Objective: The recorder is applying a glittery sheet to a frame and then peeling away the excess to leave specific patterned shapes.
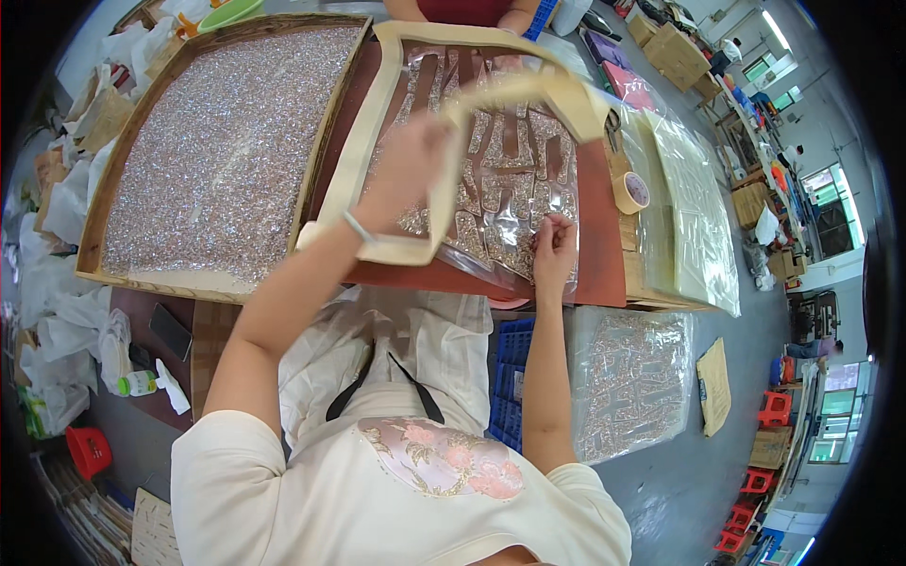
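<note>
A clear plastic sheet with glittery, rhinestone-like patches and brown gaps lies on a reddish-brown board. Around and over it runs a cream paper-like border strip, part of it raised and smeared by motion. My left hand, also blurred, is closed on the raised strip above the sheet; its fingertips are indistinct. Over the sheet's near right part, my right hand has its fingers curled and pinched together. Whatever lies between them is too small to make out.
On the left stands a wooden-rimmed tray full of glittering stones. A tape roll and stacked clear sheets lie to the right. Below is a wrapped glittery sheet beside a blue crate. Another person is across the table.
</note>
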